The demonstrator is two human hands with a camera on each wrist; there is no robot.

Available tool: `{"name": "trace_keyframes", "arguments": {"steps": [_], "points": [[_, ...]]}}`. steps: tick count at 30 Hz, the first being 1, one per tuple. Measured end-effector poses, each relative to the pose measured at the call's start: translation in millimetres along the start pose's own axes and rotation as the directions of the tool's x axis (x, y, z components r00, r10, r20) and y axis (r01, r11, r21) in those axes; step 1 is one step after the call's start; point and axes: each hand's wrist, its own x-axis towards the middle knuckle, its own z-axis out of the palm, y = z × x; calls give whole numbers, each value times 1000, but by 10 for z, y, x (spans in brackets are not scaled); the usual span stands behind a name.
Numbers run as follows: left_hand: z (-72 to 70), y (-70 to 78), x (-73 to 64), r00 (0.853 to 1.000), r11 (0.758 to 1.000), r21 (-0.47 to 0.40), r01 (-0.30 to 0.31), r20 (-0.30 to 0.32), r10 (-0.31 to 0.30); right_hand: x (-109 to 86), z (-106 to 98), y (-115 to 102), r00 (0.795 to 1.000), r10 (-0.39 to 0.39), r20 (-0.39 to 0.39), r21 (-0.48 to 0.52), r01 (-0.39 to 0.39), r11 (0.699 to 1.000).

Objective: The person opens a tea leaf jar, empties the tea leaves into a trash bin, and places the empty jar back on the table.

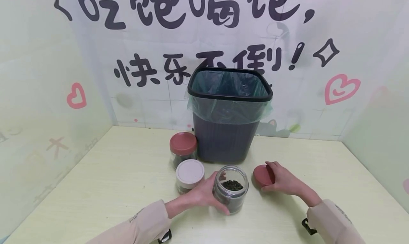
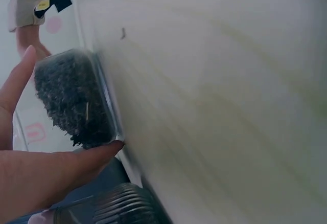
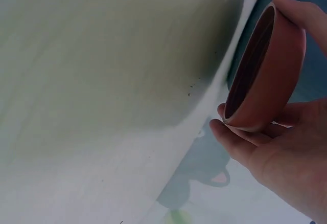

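An uncapped glass jar [image 1: 231,198] stands on the table with dark, dried leaf-like bits inside. My left hand [image 1: 206,193] grips it from the left, thumb at the front and fingers behind. In the left wrist view the bits pack the jar [image 2: 76,98] between thumb and fingers. My right hand [image 1: 282,179] holds a red lid [image 1: 264,175] by its rim, to the right of the jar. The right wrist view shows the lid [image 3: 276,70] tilted above the tabletop, its hollow side facing down and away from the palm.
A dark bin [image 1: 225,137] with a translucent green liner stands behind the jar. Left of the jar are a white-lidded jar [image 1: 190,174] and, farther back, a red-lidded jar [image 1: 183,144] close against the bin. Printed sheets [image 1: 153,109] wall the pale table [image 1: 134,158] on three sides.
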Motion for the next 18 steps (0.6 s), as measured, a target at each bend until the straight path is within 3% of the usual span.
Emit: {"name": "trace_keyframes", "arguments": {"steps": [7,18], "points": [[45,-31,-1,999,999,0,33,-39,-33,33,71,50,999,-7,33,-38,8,999],[70,-12,33,996,998,67,11,-86,-5,74,128,65,999,28,26,-79,-26,997]]}}
